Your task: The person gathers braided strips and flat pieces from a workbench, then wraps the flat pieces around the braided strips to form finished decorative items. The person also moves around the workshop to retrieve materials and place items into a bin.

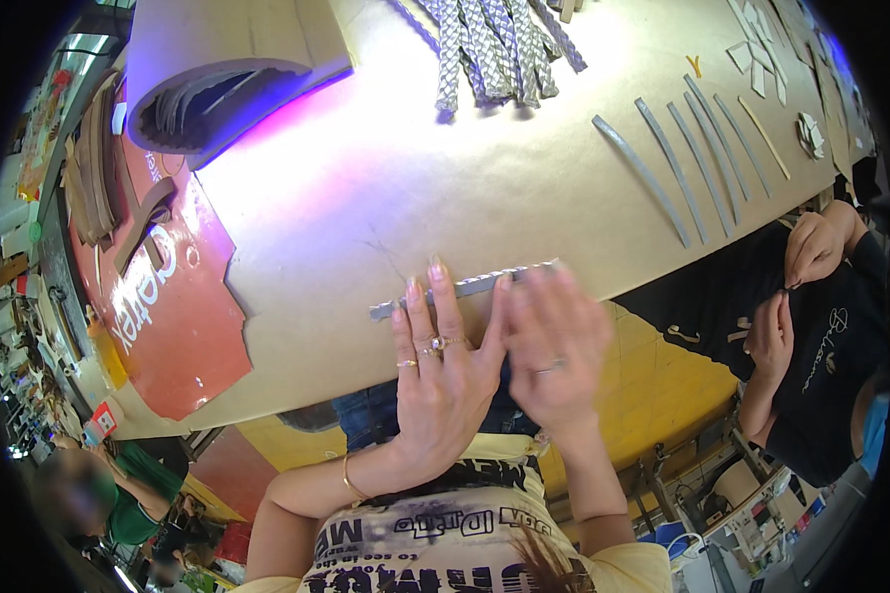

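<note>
A narrow grey strip (477,286) with a braided-looking upper edge lies on the brown-covered table near its front edge. My left hand (447,381) is spread flat, its fingertips pressing the strip down at its left and middle parts. At the strip's right end, my right hand (561,351) is smeared by motion, so its fingers and any grip cannot be made out. Several flat grey strips (670,168) lie apart from one another to the right. A bundle of grey braided straps (489,54) sits at the far side.
A thick rolled sheet (237,74) stands at the far left. Beside it, a red sheet (183,326) carries brown strips (94,178). Pale offcuts (756,54) lie at the far right. A co-worker's hands (791,287) are by the table's right edge.
</note>
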`<state>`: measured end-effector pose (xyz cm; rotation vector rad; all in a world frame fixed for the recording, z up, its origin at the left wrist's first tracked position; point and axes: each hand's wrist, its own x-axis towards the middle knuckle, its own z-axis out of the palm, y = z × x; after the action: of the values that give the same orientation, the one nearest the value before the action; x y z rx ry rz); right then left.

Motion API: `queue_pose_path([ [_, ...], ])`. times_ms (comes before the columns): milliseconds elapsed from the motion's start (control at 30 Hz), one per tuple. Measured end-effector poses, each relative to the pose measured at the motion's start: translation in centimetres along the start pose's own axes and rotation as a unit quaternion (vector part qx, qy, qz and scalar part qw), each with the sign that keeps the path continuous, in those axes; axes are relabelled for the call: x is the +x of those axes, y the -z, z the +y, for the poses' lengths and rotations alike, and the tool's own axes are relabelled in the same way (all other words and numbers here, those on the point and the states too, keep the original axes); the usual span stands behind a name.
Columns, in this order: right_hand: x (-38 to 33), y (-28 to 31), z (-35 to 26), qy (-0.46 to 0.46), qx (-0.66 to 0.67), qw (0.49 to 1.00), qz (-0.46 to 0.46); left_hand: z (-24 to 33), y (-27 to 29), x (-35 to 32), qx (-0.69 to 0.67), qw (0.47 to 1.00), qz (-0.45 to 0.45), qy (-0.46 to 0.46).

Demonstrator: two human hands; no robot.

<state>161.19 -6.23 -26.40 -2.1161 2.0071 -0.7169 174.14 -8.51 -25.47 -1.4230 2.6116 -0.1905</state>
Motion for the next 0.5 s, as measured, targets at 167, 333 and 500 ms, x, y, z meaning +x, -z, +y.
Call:
queue_pose_path([
  [167,-1.4,-1.4,0.3,-0.035,0.033,0.996,-0.074,0.0,0.0,-0.3,-0.018,1.0,-0.013,0.016],
  [333,-1.5,-1.9,0.5,-0.047,0.019,0.997,-0.058,-1.7,-0.5,-1.3,-0.082,0.996,0.01,0.025],
  [500,-1.6,-1.5,0.9,-0.106,-0.032,0.993,-0.031,-3.7,-1.6,-3.4,-0.12,0.992,0.002,0.04],
])
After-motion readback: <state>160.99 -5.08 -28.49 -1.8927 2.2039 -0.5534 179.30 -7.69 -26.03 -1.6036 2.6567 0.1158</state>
